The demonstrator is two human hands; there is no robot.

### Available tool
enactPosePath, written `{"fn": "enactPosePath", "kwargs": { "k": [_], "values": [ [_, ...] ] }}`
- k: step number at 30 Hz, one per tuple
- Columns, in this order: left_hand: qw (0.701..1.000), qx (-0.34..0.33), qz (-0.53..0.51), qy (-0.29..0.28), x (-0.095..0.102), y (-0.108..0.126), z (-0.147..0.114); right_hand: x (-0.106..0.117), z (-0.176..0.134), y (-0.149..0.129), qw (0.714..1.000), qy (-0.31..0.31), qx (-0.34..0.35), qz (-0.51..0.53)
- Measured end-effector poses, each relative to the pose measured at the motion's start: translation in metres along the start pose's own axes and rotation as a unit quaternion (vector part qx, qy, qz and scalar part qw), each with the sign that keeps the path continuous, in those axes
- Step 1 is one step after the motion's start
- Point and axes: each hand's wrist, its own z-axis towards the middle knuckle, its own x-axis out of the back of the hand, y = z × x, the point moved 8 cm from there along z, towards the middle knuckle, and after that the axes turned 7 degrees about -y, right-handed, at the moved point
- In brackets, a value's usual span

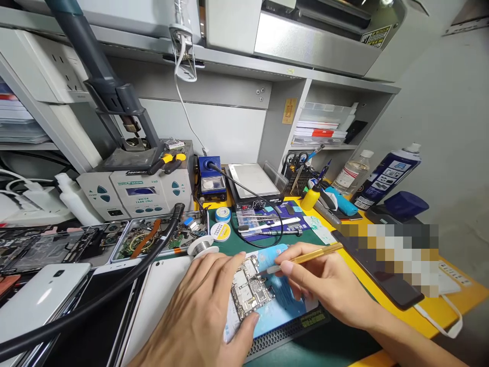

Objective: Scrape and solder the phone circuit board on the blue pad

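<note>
A phone circuit board with silver shields and small chips lies on a light-blue printed pad. My left hand is closed about the board's left side, fingers along the far left edge and thumb at the near edge. Pinched in my right hand is a slim gold-handled pen-like tool. Its thin tip reaches down to the board's upper right part; whether it touches cannot be made out. Under the pad shows a dark perforated base on a green mat.
Several phones, including a white one, lie at left, crossed by a black hose. A solder spool stands just beyond my left hand. Behind are a rework station and a heating plate. A dark phone lies at right.
</note>
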Motion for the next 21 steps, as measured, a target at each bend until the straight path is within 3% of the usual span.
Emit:
{"fn": "enactPosePath", "kwargs": {
  "k": [15, 21],
  "values": [
    [1.0, 0.004, -0.004, -0.025, 0.0, 0.001, 0.0, -0.011, -0.001, -0.014, 0.989, -0.027, 0.101, -0.109],
    [1.0, 0.005, -0.005, -0.021, 0.0, 0.002, 0.002, -0.011, -0.001, -0.014, 0.989, -0.022, 0.1, -0.108]
  ]
}}
